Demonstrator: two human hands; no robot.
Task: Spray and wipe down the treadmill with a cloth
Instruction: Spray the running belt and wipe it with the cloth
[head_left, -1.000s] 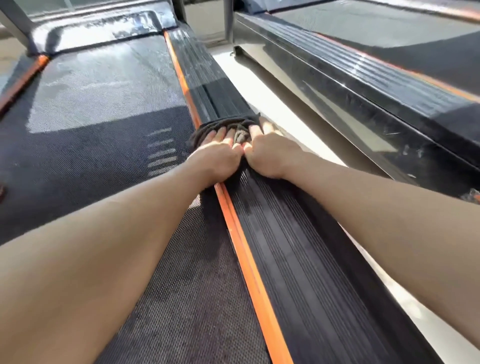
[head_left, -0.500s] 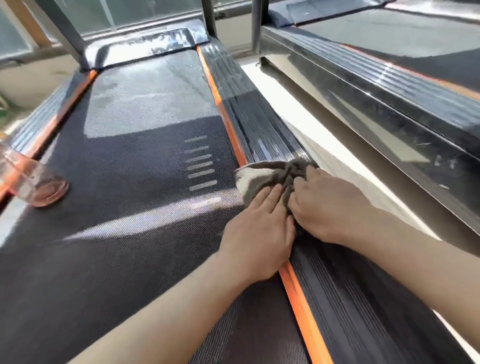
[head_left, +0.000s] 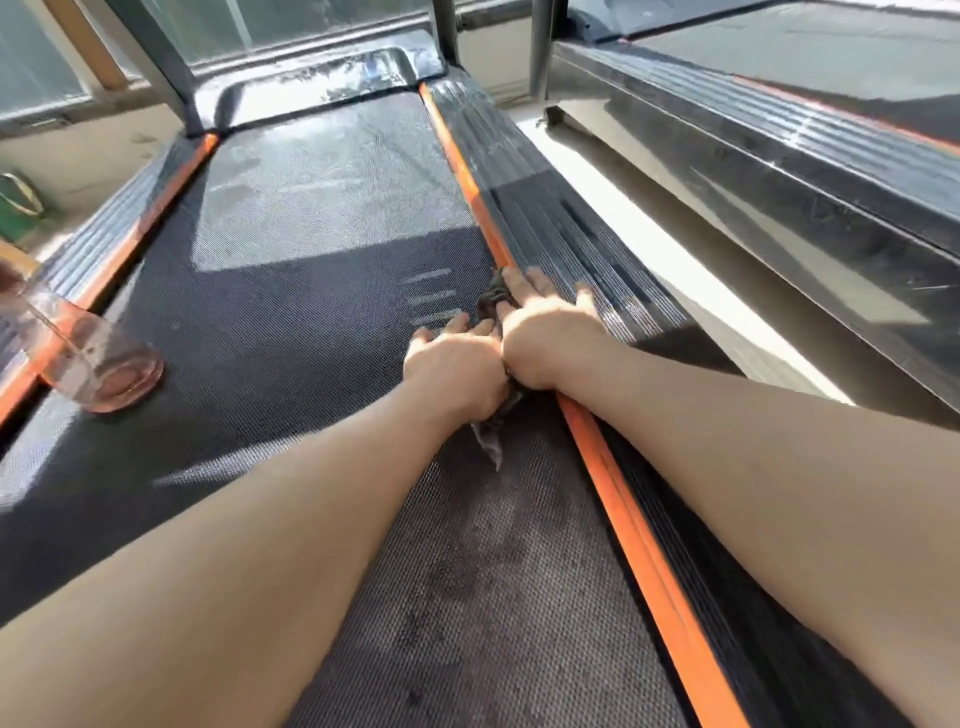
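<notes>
Since half a second earlier the bunched cloth had gone from sticking out ahead of the fingers, pale fold showing, to lying mostly under both hands. Only a dark wad past the fingertips and a thin tail near the wrists still showed.

The left hand lay on the belt side and the right hand just beside it, the two touching. Left fingers were straight and flat, pressing down. Right fingers were spread flat over the cloth and onto the ribbed right side rail. Neither hand was clenched or pinching, as far as I could see. The cloth sat across the orange strip where belt meets rail, about mid-length of the treadmill.

The spray bottle lay on its side at the belt's left edge against the left side rail, well apart from the hands, nobody holding it.

Progress, my read: spraying looked done for this stretch, and wiping was under way on the right edge. Dark damp patches showed on the belt near the forearms and streaks on the right rail ahead. Probably left: the far end of that rail, the front cover, most of the belt, and the left rail. Whether the left rail was wiped yet, I couldn't tell. A second treadmill stood to the right.
</notes>
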